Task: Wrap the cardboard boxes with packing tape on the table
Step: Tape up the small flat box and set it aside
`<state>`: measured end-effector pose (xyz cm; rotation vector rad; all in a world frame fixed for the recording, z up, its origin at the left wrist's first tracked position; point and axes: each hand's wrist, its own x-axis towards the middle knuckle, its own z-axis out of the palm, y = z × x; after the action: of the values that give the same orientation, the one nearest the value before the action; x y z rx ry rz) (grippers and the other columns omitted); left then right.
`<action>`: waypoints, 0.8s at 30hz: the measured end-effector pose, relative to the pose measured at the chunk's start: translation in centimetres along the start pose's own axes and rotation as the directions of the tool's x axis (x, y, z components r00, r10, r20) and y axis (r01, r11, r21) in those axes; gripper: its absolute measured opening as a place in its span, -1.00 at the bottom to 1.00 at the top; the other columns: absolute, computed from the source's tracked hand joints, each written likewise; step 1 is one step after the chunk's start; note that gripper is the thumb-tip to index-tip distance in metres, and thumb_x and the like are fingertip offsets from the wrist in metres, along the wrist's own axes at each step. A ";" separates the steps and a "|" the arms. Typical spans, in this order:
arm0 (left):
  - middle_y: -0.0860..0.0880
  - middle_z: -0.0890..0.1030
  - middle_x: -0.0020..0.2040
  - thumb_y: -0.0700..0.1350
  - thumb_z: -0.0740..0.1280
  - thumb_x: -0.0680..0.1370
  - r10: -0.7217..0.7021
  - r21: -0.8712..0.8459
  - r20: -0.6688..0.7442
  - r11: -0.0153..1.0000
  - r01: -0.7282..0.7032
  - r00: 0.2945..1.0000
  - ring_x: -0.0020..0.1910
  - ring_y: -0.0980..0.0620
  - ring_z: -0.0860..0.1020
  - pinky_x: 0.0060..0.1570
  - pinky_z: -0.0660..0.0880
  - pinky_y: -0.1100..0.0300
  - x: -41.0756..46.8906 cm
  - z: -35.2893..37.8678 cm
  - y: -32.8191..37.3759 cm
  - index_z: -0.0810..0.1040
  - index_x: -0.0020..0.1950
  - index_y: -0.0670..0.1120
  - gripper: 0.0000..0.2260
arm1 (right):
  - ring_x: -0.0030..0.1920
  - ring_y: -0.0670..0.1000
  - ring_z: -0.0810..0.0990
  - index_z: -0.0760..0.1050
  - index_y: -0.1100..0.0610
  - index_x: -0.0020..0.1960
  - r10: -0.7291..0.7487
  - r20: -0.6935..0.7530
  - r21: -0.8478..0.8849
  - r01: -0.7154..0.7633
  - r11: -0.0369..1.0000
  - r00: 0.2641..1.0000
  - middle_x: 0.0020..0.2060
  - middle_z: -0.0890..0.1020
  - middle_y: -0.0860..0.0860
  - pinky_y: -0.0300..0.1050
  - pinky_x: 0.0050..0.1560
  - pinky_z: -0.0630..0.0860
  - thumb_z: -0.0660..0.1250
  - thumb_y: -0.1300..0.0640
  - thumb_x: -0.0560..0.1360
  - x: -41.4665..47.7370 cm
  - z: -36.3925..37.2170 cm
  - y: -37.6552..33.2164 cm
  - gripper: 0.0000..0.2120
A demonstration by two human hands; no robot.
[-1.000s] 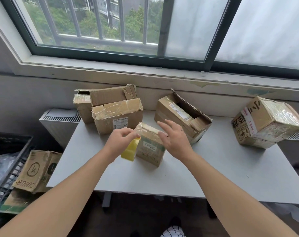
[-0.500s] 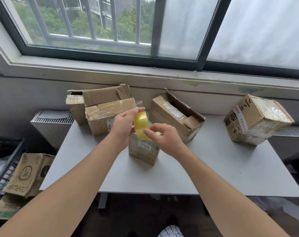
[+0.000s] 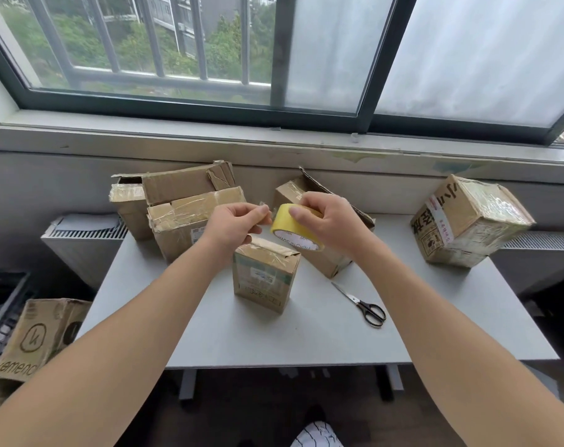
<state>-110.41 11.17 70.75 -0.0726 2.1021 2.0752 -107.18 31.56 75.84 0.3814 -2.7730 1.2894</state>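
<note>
step: the tape end (image 3: 263,208) is judged to be in the course of being picked free of the tape roll (image 3: 295,227), which is held in the air above the small box (image 3: 264,279); no fresh strip is seen laid on that box yet.
next move: a length would have to be drawn off the roll, the end pressed onto the top of the small box, and the roll carried round it. A firm hold on the roll and a steady pull are called for, lest the thin end fold back on itself.
left hand (image 3: 237,221): the fingers are curled, and a small clear flap just left of the roll, taken to be the tape end, is pinched between thumb and fingertips. Nothing else is held.
right hand (image 3: 330,217): it is closed round the roll from above, with the thumb laid on the yellow outer band. The roll is tilted, its printed core turned toward the camera.
small box: it is stood upright near the middle of the table (image 3: 274,343), just below both hands and touched by neither. Old tape is seen across its top.
scissors (image 3: 361,304): laid flat to the right of the small box, apart from it.
open box (image 3: 322,262): set behind the right hand, flap raised, largely hidden.
stacked boxes (image 3: 190,217): piled at the far left of the table.
taped box (image 3: 468,221): tilted at the far right, well apart.
floor box (image 3: 38,337): off the table, at the near left.
</note>
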 end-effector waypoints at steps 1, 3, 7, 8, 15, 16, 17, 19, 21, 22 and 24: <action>0.03 0.71 -0.24 -0.03 0.45 0.60 0.011 0.040 0.002 0.999 -0.011 1.000 -0.33 0.12 0.55 -0.34 0.42 0.27 0.1 -0.1 0.0 0.73 -0.06 -0.14 -0.82 | -0.37 -0.10 0.35 0.46 0.08 -0.26 0.014 -0.011 0.004 -0.014 1.000 1.000 -0.40 0.42 -0.08 -0.14 -0.28 0.33 0.37 0.00 0.61 0.0 0.0 0.1 -0.69; -0.02 0.72 -0.22 -0.05 0.45 0.60 0.021 0.075 -0.012 0.997 -0.020 1.000 -0.32 0.09 0.55 -0.37 0.44 0.28 0.5 -0.1 0.1 0.75 -0.04 -0.17 -0.81 | -0.36 -0.07 0.38 0.50 0.15 -0.21 0.050 -0.031 0.020 -0.050 0.999 0.998 -0.38 0.45 -0.05 -0.12 -0.29 0.34 0.36 -0.08 0.61 0.1 0.0 0.3 -0.65; -0.04 0.60 -0.40 -0.17 0.44 0.61 -0.018 -0.051 -0.106 0.999 0.013 0.994 -0.49 0.11 0.37 -0.49 0.32 0.32 1.8 -1.1 1.0 0.72 -0.18 -0.17 -0.82 | -0.32 -0.01 0.49 0.48 0.06 -0.19 0.161 0.070 -0.258 -0.138 0.956 0.984 -0.38 0.50 -0.04 -0.09 -0.29 0.38 0.32 -0.21 0.59 1.0 -0.4 1.4 -0.63; -0.04 0.60 -0.41 -0.18 0.44 0.60 -0.041 -0.064 -0.099 0.997 0.034 0.994 -0.51 0.13 0.36 -0.49 0.32 0.33 2.1 -1.5 1.1 0.72 -0.19 -0.17 -0.82 | -0.28 0.01 0.54 0.50 0.07 -0.12 0.198 0.115 -0.346 -0.147 0.927 0.974 -0.35 0.54 -0.04 -0.08 -0.27 0.43 0.31 -0.24 0.58 1.0 -0.5 2.0 -0.63; -0.07 0.61 -0.32 -0.17 0.47 0.58 -0.202 -0.009 -0.217 0.979 0.205 0.955 -0.50 0.13 0.38 -0.54 0.36 0.34 3.2 -5.3 -1.1 0.70 -0.14 -0.17 -0.87 | -0.13 -0.01 0.69 0.51 -0.11 0.18 0.281 0.327 -0.428 -0.124 0.895 0.902 -0.10 0.66 -0.08 -0.15 -0.15 0.52 0.32 -0.31 0.55 1.3 -2.2 5.0 -0.65; -0.05 0.62 -0.32 -0.15 0.47 0.58 -0.211 0.033 -0.230 0.974 0.224 0.950 -0.46 0.11 0.39 -0.51 0.39 0.34 3.3 -6.1 -1.7 0.70 -0.14 -0.17 -0.87 | -0.04 0.01 0.67 0.52 -0.11 0.18 0.295 0.341 -0.482 -0.103 0.870 0.893 -0.10 0.67 -0.07 -0.15 -0.16 0.48 0.30 -0.30 0.56 1.3 -2.3 5.8 -0.66; -0.04 0.63 -0.32 -0.13 0.47 0.59 -0.218 0.064 -0.231 0.969 0.239 0.948 -0.43 0.09 0.41 -0.48 0.40 0.33 3.3 -6.7 -2.3 0.70 -0.13 -0.17 -0.86 | -0.01 0.03 0.65 0.54 -0.09 0.16 0.300 0.344 -0.509 -0.092 0.856 0.890 -0.12 0.68 -0.06 -0.17 -0.18 0.45 0.29 -0.29 0.57 1.4 -2.2 6.4 -0.67; -0.03 0.63 -0.32 -0.11 0.46 0.59 -0.229 0.078 -0.227 0.965 0.252 0.947 -0.40 0.08 0.42 -0.43 0.38 0.29 3.2 -7.0 -3.5 0.70 -0.13 -0.16 -0.85 | -0.10 -0.01 0.66 0.59 -0.03 0.04 0.304 0.334 -0.508 -0.101 0.855 0.892 -0.21 0.69 -0.06 -0.21 -0.24 0.46 0.30 -0.29 0.57 1.6 -1.5 7.1 -0.66; -0.02 0.64 -0.32 -0.10 0.46 0.59 -0.235 0.073 -0.228 0.964 0.257 0.945 -0.40 0.08 0.42 -0.41 0.34 0.27 3.4 -6.9 -4.4 0.70 -0.15 -0.14 -0.84 | -0.23 -0.05 0.68 0.58 0.00 -0.12 0.324 0.324 -0.508 -0.126 0.852 0.889 -0.30 0.68 -0.04 -0.13 -0.23 0.57 0.29 -0.31 0.56 1.8 -0.8 7.4 -0.61; -0.02 0.65 -0.32 -0.10 0.47 0.59 -0.240 0.068 -0.225 0.963 0.260 0.945 -0.40 0.08 0.41 -0.41 0.33 0.27 3.6 -7.0 -4.7 0.71 -0.16 -0.13 -0.84 | -0.27 -0.05 0.67 0.56 0.01 -0.18 0.351 0.317 -0.511 -0.153 0.846 0.881 -0.32 0.67 -0.02 -0.09 -0.22 0.62 0.28 -0.34 0.56 1.8 -0.5 7.6 -0.57; 0.00 0.66 -0.33 -0.10 0.47 0.59 -0.240 0.057 -0.199 0.965 0.256 0.950 -0.39 0.08 0.41 -0.42 0.33 0.28 4.0 -7.0 -5.3 0.71 -0.17 -0.11 -0.84 | -0.31 -0.05 0.63 0.51 0.02 -0.27 0.404 0.283 -0.539 -0.204 0.817 0.870 -0.35 0.66 0.01 -0.06 -0.23 0.61 0.26 -0.38 0.54 1.5 -0.1 8.2 -0.51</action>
<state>-114.19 4.47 64.91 -0.5174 2.1519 1.8967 -110.63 36.41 70.01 0.1545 -3.4735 0.5062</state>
